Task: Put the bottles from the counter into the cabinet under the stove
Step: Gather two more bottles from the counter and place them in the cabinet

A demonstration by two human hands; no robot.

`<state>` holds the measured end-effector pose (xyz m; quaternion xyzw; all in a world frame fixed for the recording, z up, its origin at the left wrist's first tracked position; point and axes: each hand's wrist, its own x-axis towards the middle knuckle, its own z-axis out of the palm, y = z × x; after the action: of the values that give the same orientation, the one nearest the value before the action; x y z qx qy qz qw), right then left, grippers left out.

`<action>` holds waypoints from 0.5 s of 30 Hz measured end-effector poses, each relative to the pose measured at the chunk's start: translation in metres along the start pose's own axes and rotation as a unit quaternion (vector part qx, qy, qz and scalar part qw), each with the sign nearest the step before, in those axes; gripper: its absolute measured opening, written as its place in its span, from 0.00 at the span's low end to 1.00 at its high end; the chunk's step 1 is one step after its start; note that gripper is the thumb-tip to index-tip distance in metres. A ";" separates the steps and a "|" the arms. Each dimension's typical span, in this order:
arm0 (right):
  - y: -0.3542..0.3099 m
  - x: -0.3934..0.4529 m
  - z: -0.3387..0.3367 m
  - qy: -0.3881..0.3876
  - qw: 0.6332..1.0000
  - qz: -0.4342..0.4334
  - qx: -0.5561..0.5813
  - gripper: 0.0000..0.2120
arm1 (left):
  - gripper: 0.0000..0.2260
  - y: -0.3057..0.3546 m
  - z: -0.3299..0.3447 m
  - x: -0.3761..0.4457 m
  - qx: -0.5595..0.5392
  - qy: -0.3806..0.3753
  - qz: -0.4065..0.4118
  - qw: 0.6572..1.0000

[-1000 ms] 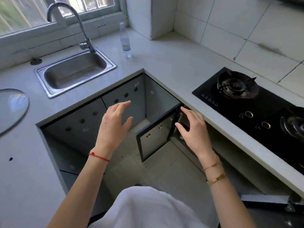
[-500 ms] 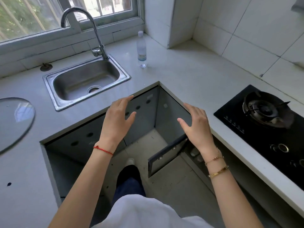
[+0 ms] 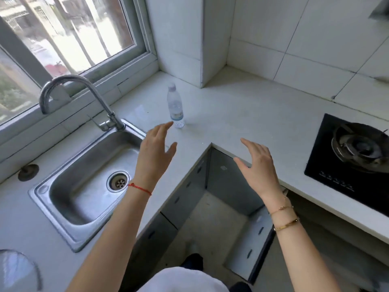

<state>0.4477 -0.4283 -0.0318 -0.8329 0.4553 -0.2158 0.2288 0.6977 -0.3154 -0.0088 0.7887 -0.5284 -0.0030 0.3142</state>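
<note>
A clear plastic water bottle [image 3: 175, 106] with a white cap stands upright on the pale counter [image 3: 242, 114], near the inner corner and right of the sink. My left hand [image 3: 155, 152] is open, its fingertips just short of the bottle's base, not touching it. My right hand [image 3: 256, 167] hovers open over the counter's inner corner edge, holding nothing. Below the black gas stove [image 3: 353, 161], the grey cabinet door [image 3: 252, 247] stands swung open; the cabinet's inside is hidden under the counter.
A steel sink [image 3: 69, 186] with a curved tap [image 3: 69, 91] lies at the left. A glass lid [image 3: 16, 270] rests at the lower left. Tiled walls and a window close off the back. Grey cabinet fronts [image 3: 185, 197] line the recess where I stand.
Both hands have risen from the cabinet door to counter height. My left hand has reached toward the bottle. The view has tilted up and forward.
</note>
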 end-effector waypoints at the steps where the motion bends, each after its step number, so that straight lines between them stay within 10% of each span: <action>1: -0.004 0.009 0.004 0.006 1.000 0.004 -0.003 0.25 | 0.25 -0.009 0.001 0.020 0.002 0.001 0.010 1.000; 15: -0.029 0.124 0.029 0.036 0.998 0.031 -0.035 0.25 | 0.25 -0.079 0.070 0.236 0.034 -0.078 -0.021 0.996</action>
<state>0.5444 -0.5154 -0.0193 -0.8178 0.4959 -0.2222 0.1896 0.8441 -0.5275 -0.0272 0.8072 -0.5342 -0.0533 0.2453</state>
